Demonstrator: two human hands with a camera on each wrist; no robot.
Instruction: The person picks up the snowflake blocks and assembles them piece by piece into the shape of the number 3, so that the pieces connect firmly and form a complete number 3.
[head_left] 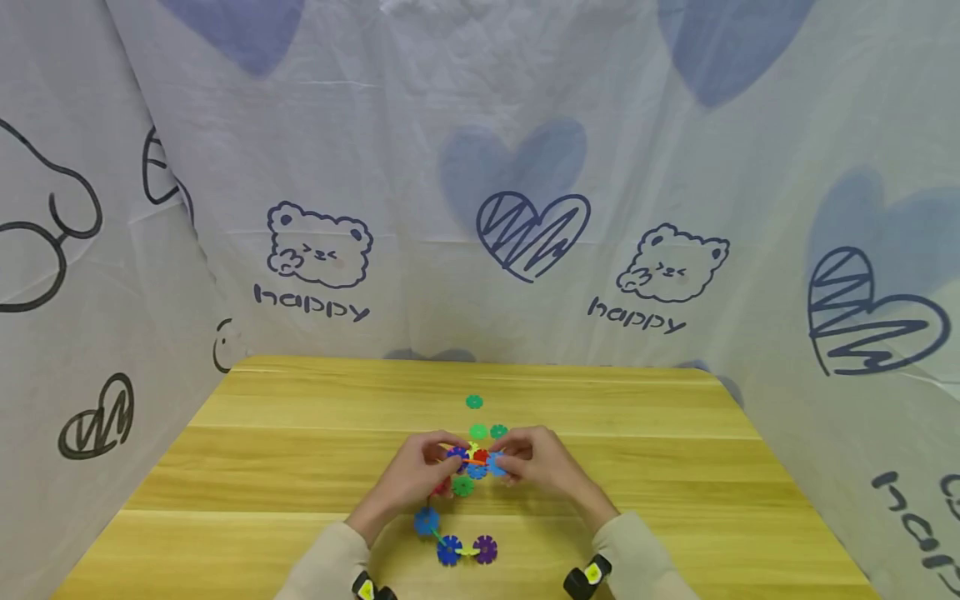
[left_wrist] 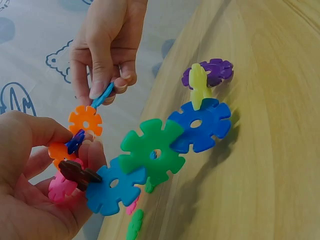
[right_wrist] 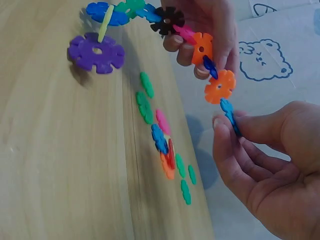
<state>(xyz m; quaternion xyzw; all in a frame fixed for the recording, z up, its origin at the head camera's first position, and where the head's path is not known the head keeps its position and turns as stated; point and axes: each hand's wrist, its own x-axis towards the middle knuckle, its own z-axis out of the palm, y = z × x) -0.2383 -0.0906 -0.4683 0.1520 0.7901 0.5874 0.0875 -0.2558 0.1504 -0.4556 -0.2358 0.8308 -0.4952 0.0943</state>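
A chain of slotted plastic snowflake discs runs between both hands. My left hand [head_left: 415,472] pinches it at a dark blue disc [left_wrist: 76,142], with pink [left_wrist: 62,187] and brown [left_wrist: 79,174] discs beside the palm. Between finger and thumb of my right hand [head_left: 549,467] is a light blue disc [right_wrist: 229,116], its edge meeting an orange disc [right_wrist: 220,87]. From the left hand the chain drops through a blue disc [left_wrist: 114,186], a green disc [left_wrist: 137,146], another blue one [left_wrist: 212,120] and a yellow disc [left_wrist: 199,82] to a purple disc [right_wrist: 96,53] low over the table.
Loose snowflake discs lie on the wooden table [head_left: 675,500] under and beyond the hands, among them a far green disc [head_left: 474,402], a light green disc [head_left: 478,432] and a red disc [right_wrist: 171,154]. A printed cloth [head_left: 420,167] hangs behind the table.
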